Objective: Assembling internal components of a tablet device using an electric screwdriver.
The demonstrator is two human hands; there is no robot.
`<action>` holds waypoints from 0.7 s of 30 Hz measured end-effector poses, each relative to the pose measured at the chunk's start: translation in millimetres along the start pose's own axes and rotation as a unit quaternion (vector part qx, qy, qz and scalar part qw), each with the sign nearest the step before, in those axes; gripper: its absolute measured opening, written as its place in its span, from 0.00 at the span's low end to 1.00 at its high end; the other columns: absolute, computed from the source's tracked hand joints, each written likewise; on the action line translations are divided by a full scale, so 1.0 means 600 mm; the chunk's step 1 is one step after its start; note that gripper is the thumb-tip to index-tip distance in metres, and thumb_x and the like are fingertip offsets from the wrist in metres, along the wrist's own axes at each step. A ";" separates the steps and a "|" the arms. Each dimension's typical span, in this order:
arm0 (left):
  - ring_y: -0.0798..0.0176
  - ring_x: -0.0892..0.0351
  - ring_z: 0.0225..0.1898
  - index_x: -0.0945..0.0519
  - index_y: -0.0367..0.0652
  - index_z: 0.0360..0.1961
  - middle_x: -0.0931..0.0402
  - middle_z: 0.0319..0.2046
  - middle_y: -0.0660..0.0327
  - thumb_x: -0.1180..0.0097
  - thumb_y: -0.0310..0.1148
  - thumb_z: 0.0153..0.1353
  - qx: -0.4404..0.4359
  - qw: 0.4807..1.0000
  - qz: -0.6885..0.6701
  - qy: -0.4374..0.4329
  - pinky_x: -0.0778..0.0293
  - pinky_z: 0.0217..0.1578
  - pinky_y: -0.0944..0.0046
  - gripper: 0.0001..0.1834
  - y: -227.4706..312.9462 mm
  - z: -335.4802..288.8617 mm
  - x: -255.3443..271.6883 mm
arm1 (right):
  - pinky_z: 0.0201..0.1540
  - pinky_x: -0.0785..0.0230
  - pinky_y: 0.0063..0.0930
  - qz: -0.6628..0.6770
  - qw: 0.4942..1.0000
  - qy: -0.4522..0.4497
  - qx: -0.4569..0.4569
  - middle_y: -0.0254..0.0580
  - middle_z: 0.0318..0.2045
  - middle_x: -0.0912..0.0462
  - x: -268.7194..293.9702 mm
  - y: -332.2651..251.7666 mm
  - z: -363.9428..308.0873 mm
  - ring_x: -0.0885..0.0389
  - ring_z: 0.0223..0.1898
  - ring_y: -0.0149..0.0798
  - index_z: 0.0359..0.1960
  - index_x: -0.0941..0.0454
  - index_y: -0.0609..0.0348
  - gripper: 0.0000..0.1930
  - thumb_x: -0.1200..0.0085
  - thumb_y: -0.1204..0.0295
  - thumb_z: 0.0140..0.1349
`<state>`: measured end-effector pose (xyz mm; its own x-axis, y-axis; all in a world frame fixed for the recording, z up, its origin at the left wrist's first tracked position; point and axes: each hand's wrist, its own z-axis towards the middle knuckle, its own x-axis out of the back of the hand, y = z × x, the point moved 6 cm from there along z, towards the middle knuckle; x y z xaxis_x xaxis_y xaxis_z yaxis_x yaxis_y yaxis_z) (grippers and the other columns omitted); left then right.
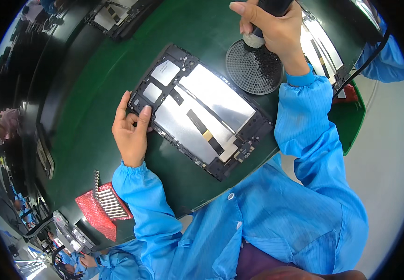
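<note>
An opened tablet [197, 116] lies on the green table at a slant, silver plates, a dark ribbon cable and small circuit boards showing inside its black frame. My left hand [133, 133] grips its left edge, thumb on the frame and fingers around the corner. In my right hand [281, 35] is a black electric screwdriver [274, 6], whose lower part looks wrapped in something whitish. It points down at the far rim of a round grey dimpled dish [242, 70], beyond the tablet. Small black screws [268, 64] are heaped on the dish's right side. The screwdriver's tip is hidden.
More opened tablets lie at the far left [113, 16] and far right [321, 46]. Red bubble wrap [92, 211] with a row of metal strips [112, 203] sits near my left forearm. A black cable [370, 60] hangs at the right. Another person's blue sleeve [388, 60] shows there.
</note>
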<state>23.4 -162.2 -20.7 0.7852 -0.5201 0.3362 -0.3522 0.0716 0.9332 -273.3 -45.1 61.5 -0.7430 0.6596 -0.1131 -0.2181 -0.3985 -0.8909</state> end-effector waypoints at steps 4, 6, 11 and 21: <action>0.78 0.27 0.27 0.39 0.36 0.61 0.23 0.34 0.63 0.46 0.32 0.61 -0.003 0.999 -0.039 0.015 0.32 0.23 0.79 0.28 0.002 0.001 0.003 | 0.16 0.36 0.17 0.007 1.000 0.008 -0.008 0.35 0.16 0.24 -0.004 0.008 0.000 0.27 0.14 0.26 0.37 0.30 0.65 0.16 0.37 0.80 0.49; 0.78 0.27 0.27 0.38 0.36 0.61 0.23 0.35 0.63 0.47 0.32 0.61 -0.001 0.998 -0.055 0.018 0.32 0.23 0.80 0.28 0.006 0.004 0.003 | 0.16 0.36 0.17 0.004 1.000 0.007 -0.015 0.35 0.16 0.24 -0.002 0.014 0.001 0.27 0.14 0.26 0.37 0.30 0.65 0.15 0.37 0.80 0.49; 0.76 0.27 0.26 0.39 0.35 0.61 0.23 0.32 0.62 0.48 0.27 0.61 0.012 0.988 -0.146 -0.043 0.25 0.26 0.77 0.27 -0.009 0.013 0.019 | 0.16 0.36 0.16 -0.005 1.000 -0.002 -0.005 0.34 0.16 0.24 -0.003 0.011 0.001 0.27 0.14 0.25 0.37 0.30 0.66 0.15 0.37 0.80 0.49; 0.76 0.28 0.26 0.36 0.36 0.60 0.24 0.32 0.63 0.49 0.24 0.61 0.026 0.989 -0.141 -0.029 0.24 0.28 0.75 0.25 -0.001 0.014 0.014 | 0.15 0.37 0.17 0.268 0.930 -0.134 0.213 0.36 0.16 0.24 -0.017 0.020 0.012 0.27 0.13 0.27 0.37 0.30 0.65 0.16 0.37 0.80 0.47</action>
<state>26.1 -173.6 -19.7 0.8261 -0.5609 0.0535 -0.1493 -0.1263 0.9807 -273.2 -61.1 55.4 -0.9357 0.1348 -0.3259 0.0393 -0.8785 -0.4762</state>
